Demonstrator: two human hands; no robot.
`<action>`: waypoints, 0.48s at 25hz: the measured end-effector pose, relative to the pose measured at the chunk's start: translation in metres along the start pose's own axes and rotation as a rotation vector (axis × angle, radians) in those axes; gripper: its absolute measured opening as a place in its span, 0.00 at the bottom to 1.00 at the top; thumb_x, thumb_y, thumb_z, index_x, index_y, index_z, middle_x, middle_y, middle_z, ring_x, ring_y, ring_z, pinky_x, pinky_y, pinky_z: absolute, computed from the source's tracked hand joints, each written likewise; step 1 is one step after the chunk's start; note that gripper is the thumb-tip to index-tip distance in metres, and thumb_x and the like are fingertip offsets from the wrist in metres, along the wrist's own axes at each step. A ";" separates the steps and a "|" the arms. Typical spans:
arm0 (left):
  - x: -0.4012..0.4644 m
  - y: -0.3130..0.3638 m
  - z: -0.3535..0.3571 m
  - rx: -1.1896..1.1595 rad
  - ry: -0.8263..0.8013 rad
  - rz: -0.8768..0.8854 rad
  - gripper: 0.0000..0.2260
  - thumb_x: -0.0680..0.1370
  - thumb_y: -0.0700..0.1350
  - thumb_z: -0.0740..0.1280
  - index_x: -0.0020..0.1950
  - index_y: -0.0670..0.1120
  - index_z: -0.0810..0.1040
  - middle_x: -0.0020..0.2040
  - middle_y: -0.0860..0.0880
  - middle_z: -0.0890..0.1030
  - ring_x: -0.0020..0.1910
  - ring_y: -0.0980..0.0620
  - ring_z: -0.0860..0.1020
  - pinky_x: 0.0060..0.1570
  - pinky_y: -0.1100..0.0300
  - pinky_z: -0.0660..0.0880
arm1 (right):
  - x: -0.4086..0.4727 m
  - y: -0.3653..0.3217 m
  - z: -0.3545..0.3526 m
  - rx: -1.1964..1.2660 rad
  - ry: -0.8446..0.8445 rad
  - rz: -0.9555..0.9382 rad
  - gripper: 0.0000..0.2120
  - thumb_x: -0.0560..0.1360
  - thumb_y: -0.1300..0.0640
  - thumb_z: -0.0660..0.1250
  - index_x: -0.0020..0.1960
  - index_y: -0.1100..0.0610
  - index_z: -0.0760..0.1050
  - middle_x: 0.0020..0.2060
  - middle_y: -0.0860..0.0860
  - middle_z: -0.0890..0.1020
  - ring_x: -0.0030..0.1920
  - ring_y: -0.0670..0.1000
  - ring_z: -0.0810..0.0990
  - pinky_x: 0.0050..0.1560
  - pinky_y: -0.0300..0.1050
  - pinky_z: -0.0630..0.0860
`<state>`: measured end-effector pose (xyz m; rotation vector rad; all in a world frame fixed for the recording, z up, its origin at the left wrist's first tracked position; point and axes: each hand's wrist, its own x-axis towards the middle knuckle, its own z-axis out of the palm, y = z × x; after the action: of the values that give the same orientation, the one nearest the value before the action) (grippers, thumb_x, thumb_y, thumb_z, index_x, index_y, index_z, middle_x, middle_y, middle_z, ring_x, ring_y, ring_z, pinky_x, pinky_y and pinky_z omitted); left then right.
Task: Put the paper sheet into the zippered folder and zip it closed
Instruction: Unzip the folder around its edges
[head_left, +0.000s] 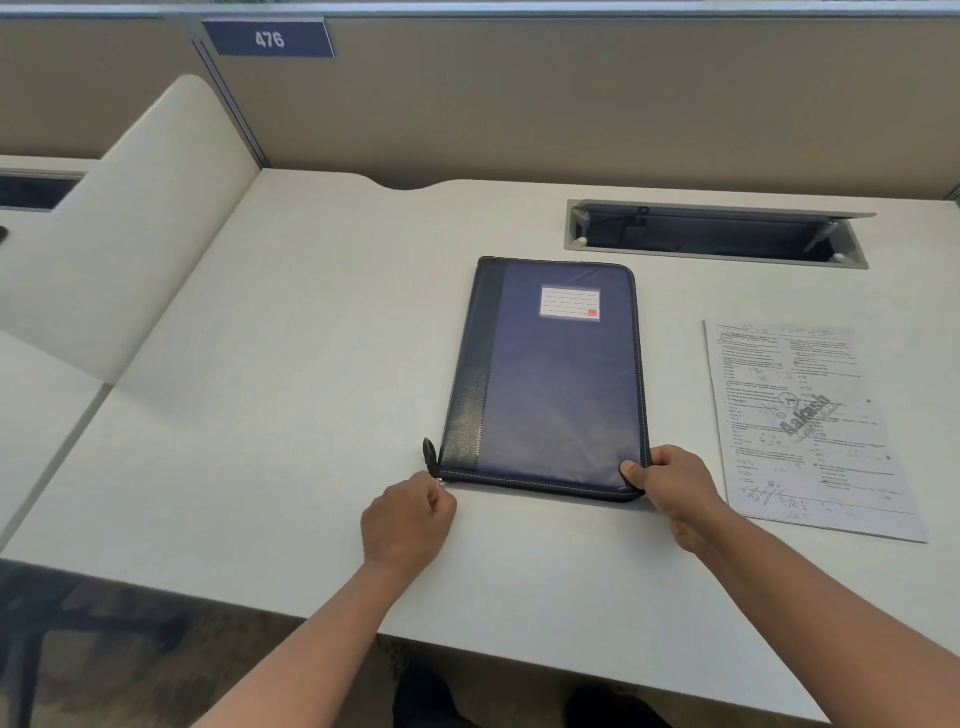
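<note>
A dark blue zippered folder (550, 379) lies flat and closed in the middle of the frame on the pale table (291, 415). A black leather-look strip runs down its left side, pale stitching follows its edge, and a white lined label (570, 302) with a small red mark sits near its upper right corner. A black zipper tab (429, 451) sticks up at the folder's lower left corner.

The paper sheet (810, 426) lies on the table to the right of the folder, apart from it, outside it. It is printed in two columns of small text with a grey slanted watermark across the middle and some handwriting near its lower edge.

The left hand (408, 522), at lower centre, is curled closed with its fingertips pinching a small metal zipper pull at the folder's lower left corner. The right hand (675, 491) grips the folder's lower right corner, thumb on top of the cover and fingers around the edge.

In the upper right, a recessed cable tray (717, 234) in the table stands with its grey lid propped open; its inside is dark and its contents cannot be made out. A blue plate reading 476 (269, 38) is fixed to the partition at upper left.
</note>
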<state>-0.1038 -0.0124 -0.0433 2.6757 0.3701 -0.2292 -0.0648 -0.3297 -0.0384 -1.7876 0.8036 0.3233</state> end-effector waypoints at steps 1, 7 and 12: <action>0.001 -0.001 -0.002 -0.009 0.002 -0.007 0.12 0.76 0.50 0.63 0.35 0.47 0.69 0.29 0.52 0.76 0.33 0.45 0.76 0.33 0.57 0.68 | 0.000 0.000 0.001 0.001 0.000 -0.003 0.05 0.74 0.61 0.75 0.45 0.60 0.79 0.45 0.57 0.86 0.41 0.53 0.80 0.42 0.46 0.75; 0.008 -0.017 -0.009 -0.002 -0.023 0.142 0.14 0.76 0.50 0.66 0.32 0.51 0.67 0.26 0.54 0.74 0.29 0.50 0.73 0.30 0.59 0.65 | -0.001 0.000 0.001 0.008 0.005 0.007 0.05 0.75 0.61 0.74 0.47 0.60 0.79 0.47 0.57 0.86 0.44 0.56 0.81 0.49 0.50 0.77; 0.012 -0.021 -0.010 -0.070 -0.047 0.196 0.13 0.75 0.51 0.67 0.32 0.55 0.69 0.27 0.56 0.74 0.28 0.57 0.72 0.29 0.60 0.65 | -0.001 0.000 0.000 -0.026 -0.005 0.002 0.05 0.75 0.60 0.73 0.48 0.61 0.79 0.47 0.58 0.86 0.48 0.59 0.83 0.51 0.51 0.77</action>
<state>-0.0977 0.0125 -0.0447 2.6104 0.0989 -0.2145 -0.0655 -0.3294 -0.0376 -1.8098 0.8007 0.3413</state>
